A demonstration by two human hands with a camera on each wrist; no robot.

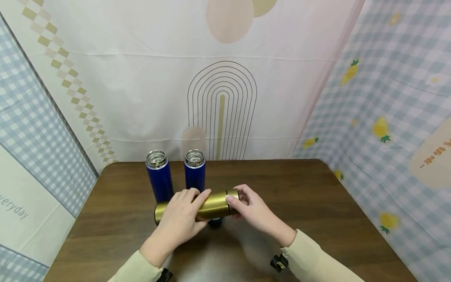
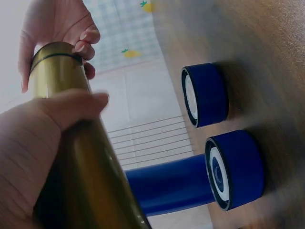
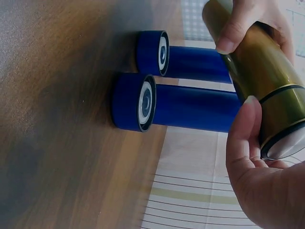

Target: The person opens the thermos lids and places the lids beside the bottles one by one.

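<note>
A gold thermos bottle (image 1: 215, 205) lies sideways in the air above the table. My left hand (image 1: 181, 213) wraps round its body. At its right end my right hand (image 1: 255, 209) pinches the gold cap (image 1: 234, 192) between thumb and fingers; a dark seam separates cap and body. Behind the bottle stand two blue thermos bottles, one at left (image 1: 160, 182) and one at right (image 1: 195, 176), both upright with uncovered steel mouths. Two blue caps, one (image 2: 212, 95) beside the other (image 2: 243, 169), sit inner side up on the table in the left wrist view; the gold bottle mostly hides them in the head view.
The brown wooden table (image 1: 299, 188) ends at the back against a white printed cloth (image 1: 151, 98). Checked cloths hang on the left (image 1: 38, 105) and right (image 1: 384, 86) sides. The blue bottles stand close to the back edge.
</note>
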